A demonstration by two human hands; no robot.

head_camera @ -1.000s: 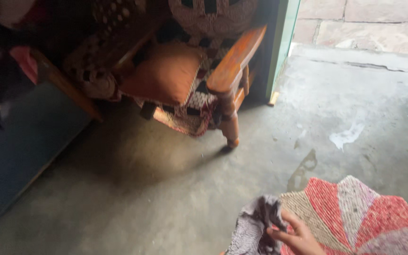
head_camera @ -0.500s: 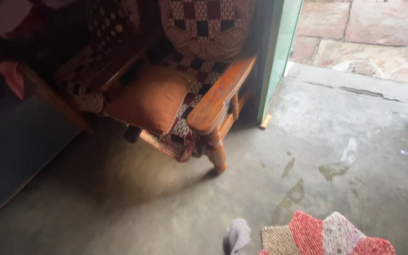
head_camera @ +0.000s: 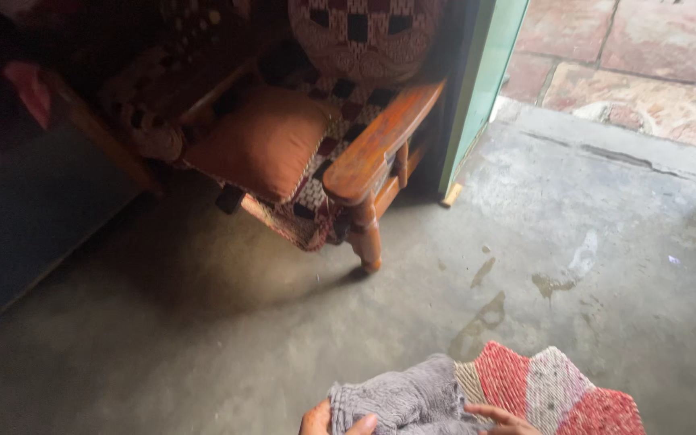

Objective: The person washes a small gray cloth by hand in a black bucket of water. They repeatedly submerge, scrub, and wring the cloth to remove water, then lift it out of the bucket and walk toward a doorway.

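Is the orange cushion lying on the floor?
No, the orange cushion sits on the wooden armchair, above the concrete floor.
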